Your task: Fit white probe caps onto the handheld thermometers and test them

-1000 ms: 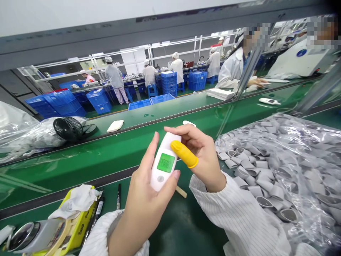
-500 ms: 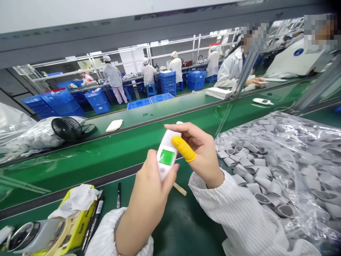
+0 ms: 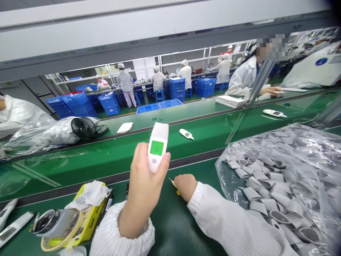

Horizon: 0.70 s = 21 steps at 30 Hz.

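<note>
The left hand (image 3: 145,181) grips the white thermometer (image 3: 157,147) upright; right of and below it, the right hand (image 3: 185,186) clutches a thin tool (image 3: 173,182).

Left hand (image 3: 146,174) gripped white thermometer (image 3: 157,146), screen lit green; right hand (image 3: 185,186) held a thin pointed tool (image 3: 173,182) at the worktop (image 3: 176,227).

white thermometer (image 3: 160,133), bright green screen (image 3: 157,148), grey button (image 3: 153,161) | dark green tabletop (image 3: 173,227) | yellow tray (image 3: 89,224), black lettering | black fan (image 3: 82,128) | light grey caps (image 3: 259,206) in clear bag (image 3: 223,170) | blue crates (image 3: 177,89) | white sleeve (image 3: 226,213), fine striped pattern | green belt (image 3: 207,133), dark edge strip (image 3: 197,159)
</note>
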Tool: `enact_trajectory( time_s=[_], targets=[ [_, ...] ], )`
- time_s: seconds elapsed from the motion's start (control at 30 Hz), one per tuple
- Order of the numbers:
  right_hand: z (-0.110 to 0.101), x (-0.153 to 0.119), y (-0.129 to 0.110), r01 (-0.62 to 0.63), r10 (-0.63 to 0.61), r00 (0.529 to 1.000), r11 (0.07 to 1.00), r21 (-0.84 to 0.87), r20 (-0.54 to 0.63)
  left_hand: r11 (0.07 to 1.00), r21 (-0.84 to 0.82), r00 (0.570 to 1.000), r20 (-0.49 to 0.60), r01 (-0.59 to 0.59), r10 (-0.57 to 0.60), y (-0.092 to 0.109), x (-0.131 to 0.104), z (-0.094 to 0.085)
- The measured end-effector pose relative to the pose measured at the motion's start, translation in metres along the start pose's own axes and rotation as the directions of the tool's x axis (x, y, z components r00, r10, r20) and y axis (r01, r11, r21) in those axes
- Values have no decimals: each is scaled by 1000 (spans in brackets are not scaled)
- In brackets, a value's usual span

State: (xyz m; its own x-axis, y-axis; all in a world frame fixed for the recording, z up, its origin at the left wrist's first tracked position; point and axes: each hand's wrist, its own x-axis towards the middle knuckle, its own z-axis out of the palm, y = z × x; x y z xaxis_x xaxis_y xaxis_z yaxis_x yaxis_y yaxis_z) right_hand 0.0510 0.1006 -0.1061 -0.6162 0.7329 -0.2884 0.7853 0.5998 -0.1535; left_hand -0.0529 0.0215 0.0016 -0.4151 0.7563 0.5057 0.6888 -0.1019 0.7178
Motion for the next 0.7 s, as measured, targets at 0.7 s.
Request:
enact_trajectory(
  time_s=[0.7],
  targets=[
    [-82,-78,26,526,-20,706,684,506,-708,600,-680,858,514,423,-23,3,-8,2]
  ],
)
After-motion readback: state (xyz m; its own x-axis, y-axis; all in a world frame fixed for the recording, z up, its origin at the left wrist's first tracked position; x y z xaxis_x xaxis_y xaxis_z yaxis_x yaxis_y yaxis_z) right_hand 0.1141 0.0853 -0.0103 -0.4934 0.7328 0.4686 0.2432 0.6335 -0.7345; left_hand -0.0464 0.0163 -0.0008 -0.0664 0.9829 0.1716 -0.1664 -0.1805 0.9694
